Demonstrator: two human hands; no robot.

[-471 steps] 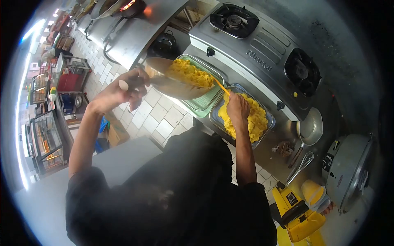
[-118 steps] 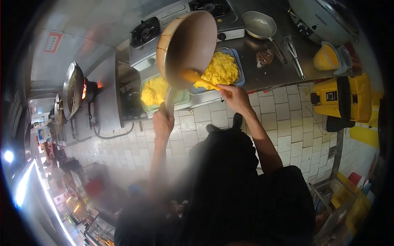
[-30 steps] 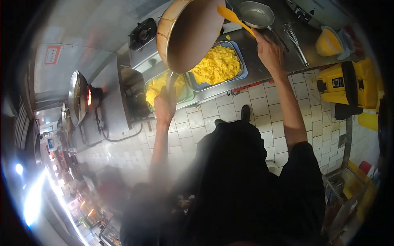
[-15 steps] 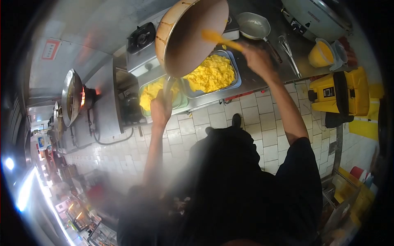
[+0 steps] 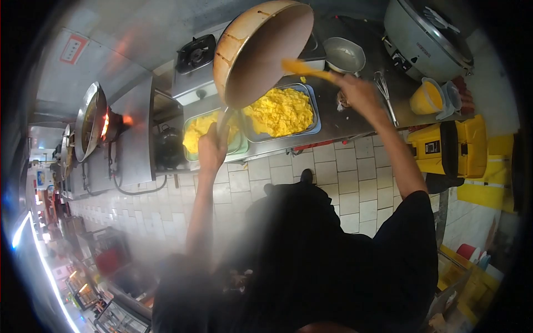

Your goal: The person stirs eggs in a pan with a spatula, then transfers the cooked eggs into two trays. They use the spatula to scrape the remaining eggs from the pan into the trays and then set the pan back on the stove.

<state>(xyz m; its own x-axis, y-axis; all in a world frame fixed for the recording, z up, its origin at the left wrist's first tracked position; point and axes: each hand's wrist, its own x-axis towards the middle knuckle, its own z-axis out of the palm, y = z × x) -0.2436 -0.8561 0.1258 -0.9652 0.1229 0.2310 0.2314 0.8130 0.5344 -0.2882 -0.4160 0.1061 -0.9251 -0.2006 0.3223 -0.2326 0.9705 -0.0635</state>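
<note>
My left hand (image 5: 212,150) is closed around the handle of a large frying pan (image 5: 261,61). The pan is tipped on its side above two trays, its pale inside facing right and its scorched outside facing left. In my right hand (image 5: 358,91) is a yellow spatula (image 5: 302,67), its blade at the pan's open side. Below the pan, a blue-rimmed tray (image 5: 317,114) holds a heap of scrambled eggs (image 5: 282,112). A green tray (image 5: 240,145) to its left also has scrambled eggs, partly hidden by my left hand and the pan handle.
A lit burner flames under a wok (image 5: 90,122) at left. Behind the pan is a gas stove (image 5: 195,53). A small saucepan (image 5: 345,54), whisk (image 5: 386,99), jug of yellow liquid (image 5: 427,97) and big cooker (image 5: 425,41) occupy the counter's right. A yellow case (image 5: 469,147) stands below.
The view has shifted slightly, so the counter sits a little lower and farther left. Both hands keep their holds, and the spatula remains by the tilted pan's opening.
</note>
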